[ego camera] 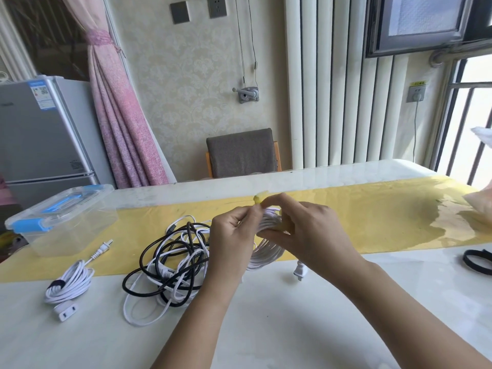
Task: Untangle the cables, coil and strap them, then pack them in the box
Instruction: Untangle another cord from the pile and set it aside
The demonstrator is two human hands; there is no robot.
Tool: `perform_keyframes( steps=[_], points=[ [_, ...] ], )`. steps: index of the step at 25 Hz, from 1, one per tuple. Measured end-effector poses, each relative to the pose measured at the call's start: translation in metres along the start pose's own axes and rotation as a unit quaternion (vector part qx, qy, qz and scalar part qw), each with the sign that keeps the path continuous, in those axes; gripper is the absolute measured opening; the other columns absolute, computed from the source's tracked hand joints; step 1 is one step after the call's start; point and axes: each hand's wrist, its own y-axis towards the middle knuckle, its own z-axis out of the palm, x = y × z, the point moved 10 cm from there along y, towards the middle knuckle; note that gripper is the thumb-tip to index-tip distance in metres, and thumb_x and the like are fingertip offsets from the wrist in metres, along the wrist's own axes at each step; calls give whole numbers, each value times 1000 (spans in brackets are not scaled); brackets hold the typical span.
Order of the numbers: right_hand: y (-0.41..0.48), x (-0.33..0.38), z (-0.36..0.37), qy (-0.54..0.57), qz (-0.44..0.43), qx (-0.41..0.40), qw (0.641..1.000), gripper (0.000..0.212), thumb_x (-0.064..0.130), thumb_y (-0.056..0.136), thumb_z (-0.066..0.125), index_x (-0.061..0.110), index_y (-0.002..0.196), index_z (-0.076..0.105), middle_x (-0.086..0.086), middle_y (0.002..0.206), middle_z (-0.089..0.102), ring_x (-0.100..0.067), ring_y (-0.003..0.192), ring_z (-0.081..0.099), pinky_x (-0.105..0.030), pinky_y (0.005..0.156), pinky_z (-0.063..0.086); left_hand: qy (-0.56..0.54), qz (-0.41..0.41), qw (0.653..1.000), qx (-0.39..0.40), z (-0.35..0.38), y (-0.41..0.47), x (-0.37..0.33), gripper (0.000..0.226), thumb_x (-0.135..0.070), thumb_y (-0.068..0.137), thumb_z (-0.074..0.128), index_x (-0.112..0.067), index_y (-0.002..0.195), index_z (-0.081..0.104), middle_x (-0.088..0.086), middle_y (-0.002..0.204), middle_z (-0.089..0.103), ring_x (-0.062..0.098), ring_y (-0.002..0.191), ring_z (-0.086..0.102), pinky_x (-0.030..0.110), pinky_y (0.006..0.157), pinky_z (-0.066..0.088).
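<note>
The coiled white power cable (266,253) is a long, narrow loop of many turns. Its long axis runs from the hands down toward the person, and its lower end is close to the white tabletop (266,328). Its white plug (300,273) lies on the table just beside it. A narrow yellow strap (259,198) wraps the coil's upper end, free tip poking up and away. The left hand (231,234) pinches that strap between thumb and forefinger; the right hand (308,230) curls its fingers round the strapped top. To the left lies a tangle of black and white cables (170,265), then a white coil bound with a black strap (69,284) (its plug points away). Beyond it a clear plastic box with blue latches (66,235) sits on the yellow table runner (372,217).
</note>
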Motion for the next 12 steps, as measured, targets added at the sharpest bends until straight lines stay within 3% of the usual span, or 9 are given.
perform_keyframes(
  steps=[3,5,8,12],
  points=[
    [2,-9,0,86,38,33,995,25,27,73,80,19,92,66,24,64,48,14,60,47,-7,58,37,2,-12,1000,-23,-7,2,5,25,-15,94,55,-12,81,75,-9,38,38,0,36,37,13,43,29],
    [2,-11,-1,90,56,35,994,20,20,71,82,18,77,63,20,63,52,15,62,49,-5,58,36,3,-13,999,-30,-9,3,8,20,-12,94,55,-11,88,74,-10,39,41,-3,37,42,10,45,31],
    [3,-12,-1,87,83,55,991,28,20,70,83,24,67,56,19,59,51,12,66,52,-8,58,37,14,-6,999,-50,-15,4,12,12,-18,90,62,-27,84,65,-11,53,53,4,42,38,23,48,33],
    [3,-21,-5,79,95,105,987,26,27,71,82,29,66,57,15,68,53,6,64,50,-9,57,36,58,18,995,-82,-23,6,13,14,-26,87,65,-29,77,56,-6,63,61,12,51,47,32,56,37]
  ],
)
